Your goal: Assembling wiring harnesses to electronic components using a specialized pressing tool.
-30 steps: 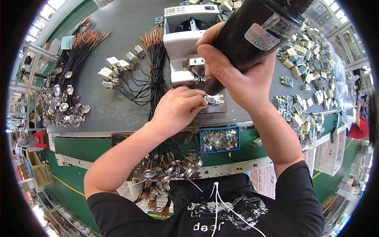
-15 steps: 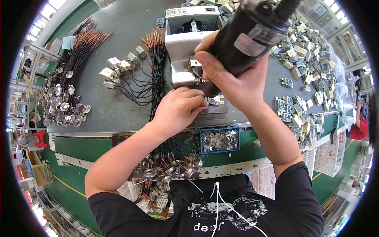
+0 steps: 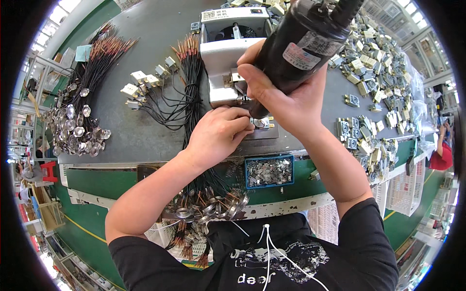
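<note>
My right hand is wrapped round a thick black electric screwdriver, tilted with its lower end down on a small part with brass terminals. That part lies at the front of a light grey bench machine. My left hand is closed, its thumb and fingertips pinched at the left end of the part. My fingers and the driver's nose hide most of it, and the driver's tip is out of sight. Just left of the machine, a tied bundle of black wires passes behind my left hand.
Cream and grey blocks are heaped on the right. A blue tray of small metal pieces sits at the front edge. Wires with round metal caps lie far left; wired cream blocks lie nearer. A person in red is at far right.
The screwdriver's upper body has shifted very slightly to the left. Both my hands keep their grip in nearly the same place. The far-right person's arm has moved a little.
</note>
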A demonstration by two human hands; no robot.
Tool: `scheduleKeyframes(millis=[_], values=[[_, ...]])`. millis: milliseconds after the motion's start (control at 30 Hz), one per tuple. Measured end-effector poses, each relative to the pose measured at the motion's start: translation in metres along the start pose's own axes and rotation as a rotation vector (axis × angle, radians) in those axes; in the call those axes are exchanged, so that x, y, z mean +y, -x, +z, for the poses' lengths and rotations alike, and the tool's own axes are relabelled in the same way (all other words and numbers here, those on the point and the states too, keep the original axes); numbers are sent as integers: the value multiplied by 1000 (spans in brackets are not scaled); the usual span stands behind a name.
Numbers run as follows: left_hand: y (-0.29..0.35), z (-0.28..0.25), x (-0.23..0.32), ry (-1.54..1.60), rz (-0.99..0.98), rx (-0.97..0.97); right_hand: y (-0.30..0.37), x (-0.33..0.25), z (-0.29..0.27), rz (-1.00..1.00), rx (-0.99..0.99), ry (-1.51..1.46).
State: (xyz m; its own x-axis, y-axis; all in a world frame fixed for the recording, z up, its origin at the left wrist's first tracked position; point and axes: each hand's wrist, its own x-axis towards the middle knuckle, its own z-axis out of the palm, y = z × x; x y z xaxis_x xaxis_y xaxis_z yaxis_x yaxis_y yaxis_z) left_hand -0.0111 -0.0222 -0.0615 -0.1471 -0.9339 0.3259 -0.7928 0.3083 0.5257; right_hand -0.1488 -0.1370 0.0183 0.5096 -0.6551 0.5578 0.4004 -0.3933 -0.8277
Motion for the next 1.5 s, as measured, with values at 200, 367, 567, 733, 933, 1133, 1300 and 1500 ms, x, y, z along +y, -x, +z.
scheduleKeyframes(millis=[200,367,567,733,933,1133,1300,1500], values=[[2,0,0,-35,37,34,-4,-7,-2,-51,98,15],[0,-5,3,-53,46,18,-3,-12,-3,-56,82,-13],[-11,-14,19,-20,-141,-74,1,-11,-7,-35,91,37],[-24,-16,19,-124,-135,-194,3,-11,-9,-32,89,7],[-32,-17,17,-294,-27,-242,3,-13,-11,-87,94,56],[-25,-11,17,-336,69,-152,6,-16,-10,-45,142,52],[-22,-10,20,-353,20,-148,2,-15,-7,-107,153,-6],[-8,-10,24,-327,-22,-70,1,-11,-13,-91,15,95]])
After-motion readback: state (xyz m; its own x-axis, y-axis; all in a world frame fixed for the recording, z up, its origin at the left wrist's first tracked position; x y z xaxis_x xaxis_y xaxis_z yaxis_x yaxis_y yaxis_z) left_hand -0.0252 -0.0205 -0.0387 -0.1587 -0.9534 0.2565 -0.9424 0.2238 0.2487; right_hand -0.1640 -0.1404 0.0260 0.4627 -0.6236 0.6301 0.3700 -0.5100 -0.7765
